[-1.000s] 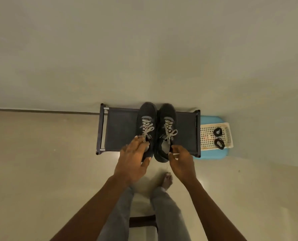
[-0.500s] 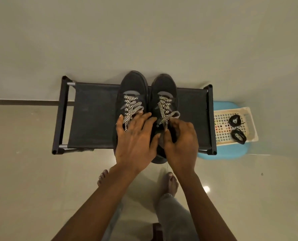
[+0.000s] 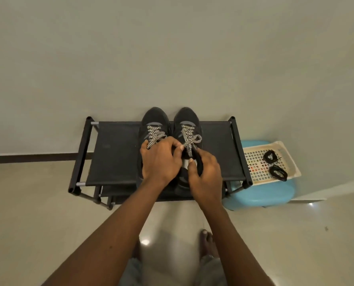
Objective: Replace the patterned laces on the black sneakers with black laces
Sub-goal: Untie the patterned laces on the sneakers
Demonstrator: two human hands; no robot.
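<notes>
Right hand (image 3: 205,172): grip clamped on right sneaker (image 3: 187,118) collar, mid shoe rack (image 3: 114,153). Left hand (image 3: 160,159): curled at patterned laces (image 3: 189,137), grip cannot be told. Black laces (image 3: 278,172) lie at 3 o'clock. Risk: pulling the wrong strand jams the bow.

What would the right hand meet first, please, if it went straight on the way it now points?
Likely the patterned lace knotted on the right-side sneaker, directly ahead of the right hand; depth is unclear.
</notes>
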